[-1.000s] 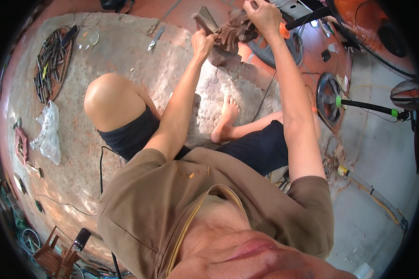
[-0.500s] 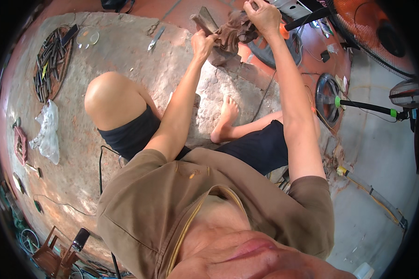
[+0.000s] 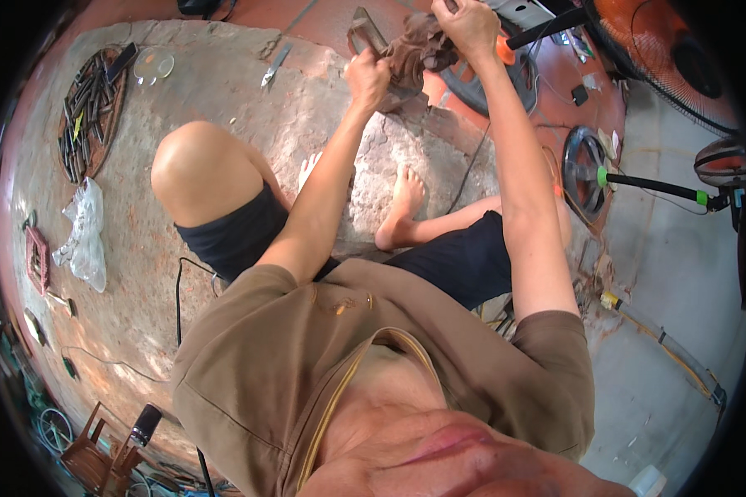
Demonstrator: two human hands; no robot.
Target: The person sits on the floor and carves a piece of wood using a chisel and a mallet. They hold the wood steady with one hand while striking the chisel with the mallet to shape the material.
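A brown carved wooden piece (image 3: 423,45) with a knobbly, deeply cut surface lies at the far edge of the stone slab, between my two hands. My left hand (image 3: 367,79) is closed on its left part, beside a flat, upward-pointing wooden end (image 3: 366,31). At the right end of the carving, my right hand (image 3: 472,35) is closed with its fingers pinched together. Whatever small thing may be in that pinch is cut off by the top of the picture or hidden by the fingers.
A round tray (image 3: 114,153) of several slim dark carving tools rests at the far left of the slab (image 3: 224,74). Nearby are a flat-bladed tool (image 3: 276,66), a clear dish (image 3: 153,65) and a plastic bag (image 3: 85,236). An orange fan (image 3: 638,50) and a black-based stand (image 3: 584,174) stand right.
My left hand has shifted slightly right and down on the carving, its back turned more toward me. The carving has tilted a little. My right hand has barely moved.
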